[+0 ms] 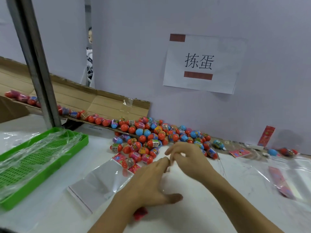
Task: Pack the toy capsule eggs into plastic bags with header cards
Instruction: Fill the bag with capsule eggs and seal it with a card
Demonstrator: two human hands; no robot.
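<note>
Centrally, a heap of small red, blue and purple plastic capsule eggs (156, 137) with printed bands, loose on the white table (193, 190) against the pale partition wall (126, 56). Trailing from the heap toward the left edge of the frame, a line of the same eggs along a flattened brown cardboard sheet (80, 98). At lower left, a shallow green perforated plastic tray (50, 167), holding only crumpled clear film (38, 148). Just right of the tray, flat on the table, a clear plastic bag (99, 180) with a pink printed header card (118, 156) at its far end and one red egg (127, 163) lying on that end. At lower centre, left hand (151, 184) palm down, fingers extended, fingertips meeting the right hand (186, 157). Right hand's fingers curled toward those fingertips; a small pale thing between them, too small to tell what, and whether truly pinched cannot tell. Below the left wrist, a scrap of red (140, 213) partly hidden. At lower right, another clear bag with red card (281, 184); further right by the wall, a few stray eggs. On the wall, upper right, a taped white paper sign (202, 64).
</note>
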